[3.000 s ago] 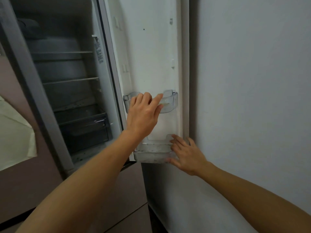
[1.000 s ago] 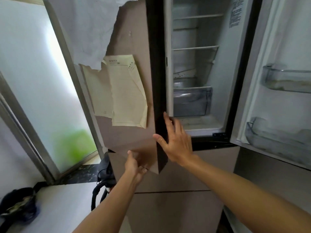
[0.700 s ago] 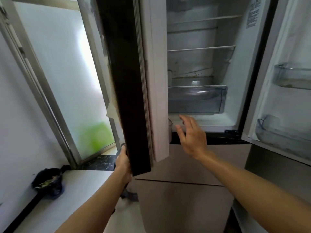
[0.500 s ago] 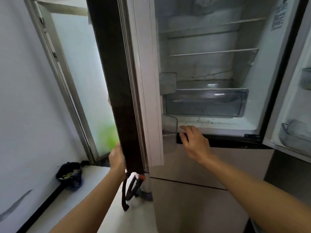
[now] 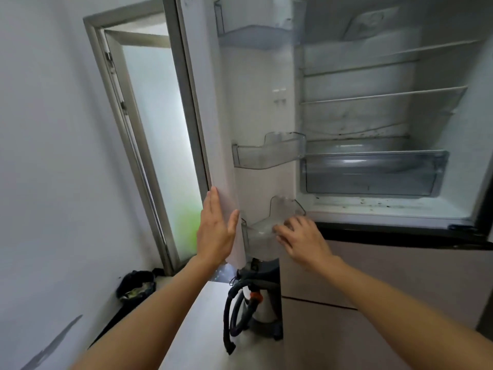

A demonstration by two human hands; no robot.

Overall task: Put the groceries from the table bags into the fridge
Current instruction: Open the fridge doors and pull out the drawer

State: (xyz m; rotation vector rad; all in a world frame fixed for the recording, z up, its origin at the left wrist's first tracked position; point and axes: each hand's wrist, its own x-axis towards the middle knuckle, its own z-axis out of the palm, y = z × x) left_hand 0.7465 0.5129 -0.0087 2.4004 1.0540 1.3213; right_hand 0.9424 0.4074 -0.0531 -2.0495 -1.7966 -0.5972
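2 hands, both empty: my left hand [image 5: 216, 231] lies flat, fingers straight, on the door [image 5: 210, 102] edge at centre frame; my right hand [image 5: 301, 240], fingers relaxed, touches the lowest bin [image 5: 262, 231]. At right the fridge [image 5: 360, 116] stands open. No bags or groceries in view; I judge fetching them comes next.

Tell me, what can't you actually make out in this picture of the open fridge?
All in the head view:
The groceries and table bags: outside the frame, so nothing shows of them.
Lowest door bin: front partly covered by the right hand; whether its fingertips touch the bin is unclear.
Top door bin: cut off by the upper edge.
Dark bag by the wall: contents too small and blurred.
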